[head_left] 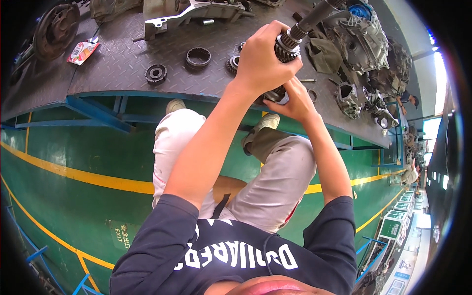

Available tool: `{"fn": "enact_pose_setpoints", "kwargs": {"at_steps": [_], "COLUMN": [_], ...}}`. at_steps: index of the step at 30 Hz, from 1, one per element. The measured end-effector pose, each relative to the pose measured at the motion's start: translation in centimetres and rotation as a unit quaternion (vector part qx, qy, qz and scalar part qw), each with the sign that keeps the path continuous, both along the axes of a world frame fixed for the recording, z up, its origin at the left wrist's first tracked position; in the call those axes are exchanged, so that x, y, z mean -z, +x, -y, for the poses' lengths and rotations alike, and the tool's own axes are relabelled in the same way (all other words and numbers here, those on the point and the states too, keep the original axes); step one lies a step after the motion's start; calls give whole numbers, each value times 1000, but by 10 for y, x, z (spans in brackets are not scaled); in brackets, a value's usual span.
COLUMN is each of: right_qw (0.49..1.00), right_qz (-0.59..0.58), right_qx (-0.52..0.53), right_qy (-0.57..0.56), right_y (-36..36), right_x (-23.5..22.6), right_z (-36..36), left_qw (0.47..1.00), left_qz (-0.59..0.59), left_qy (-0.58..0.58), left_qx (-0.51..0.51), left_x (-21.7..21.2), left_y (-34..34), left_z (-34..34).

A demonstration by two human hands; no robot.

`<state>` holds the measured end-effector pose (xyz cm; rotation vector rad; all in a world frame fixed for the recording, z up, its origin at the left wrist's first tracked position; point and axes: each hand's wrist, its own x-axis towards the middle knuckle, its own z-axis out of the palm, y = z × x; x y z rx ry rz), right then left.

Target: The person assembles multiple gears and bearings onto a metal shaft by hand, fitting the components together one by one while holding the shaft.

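A long splined gear shaft [312, 22] rises at a tilt over the table's near edge, its toothed gears partly hidden by my fingers. My left hand [265, 58] is wrapped round the shaft at a gear near its middle. Lower down, my right hand [298, 101] grips the shaft's near end, where a dark gear shows between fingers and thumb. Left of my hands lie a toothed ring [198, 57] and a smaller gear [156, 73]. Another gear [232, 64] is partly covered by my left wrist.
The metal table [118, 73] has a tread-plate top and a blue frame. A large casting [196, 11] stands at the back, a gearbox housing [356, 42] at the right. Beside the housing are a dark cloth [324, 55] and smaller castings [350, 98]. A red-white packet [83, 51] lies left.
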<state>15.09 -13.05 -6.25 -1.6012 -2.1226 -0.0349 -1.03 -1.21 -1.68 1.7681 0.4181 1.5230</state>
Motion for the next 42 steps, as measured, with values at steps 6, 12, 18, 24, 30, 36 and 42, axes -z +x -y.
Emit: {"fn": "enact_pose_setpoints", "kwargs": {"at_steps": [6, 12, 18, 24, 30, 36, 42], "right_qw": [996, 989, 984, 960, 959, 947, 940], "right_qz": [-60, -74, -81, -81, -10, -82, -86], "right_qx": [44, 117, 158, 269, 285, 307, 326], "right_qy": [53, -46, 5, -6, -4, -40, -55], "right_y": [-8, -10, -19, -26, -30, -34, -33], "right_x": [0, -1, 5, 7, 2, -3, -7], "right_z": [-6, -1, 0, 1, -6, -12, -20], "left_qw": [1000, 1000, 1000, 1000, 1000, 1000, 1000], "left_qz": [-4, -16, -9, -11, -9, -10, -9], "left_qy": [2, -3, -8, -10, -12, -15, -26], "left_qx": [-13, -17, -10, -8, -9, -8, -12], "left_x": [2, 2, 0, 0, 0, -1, 0], "left_y": [-1, -2, -5, -5, -4, -6, -7], "left_z": [-3, -2, -2, 0, -3, -1, -4]}}
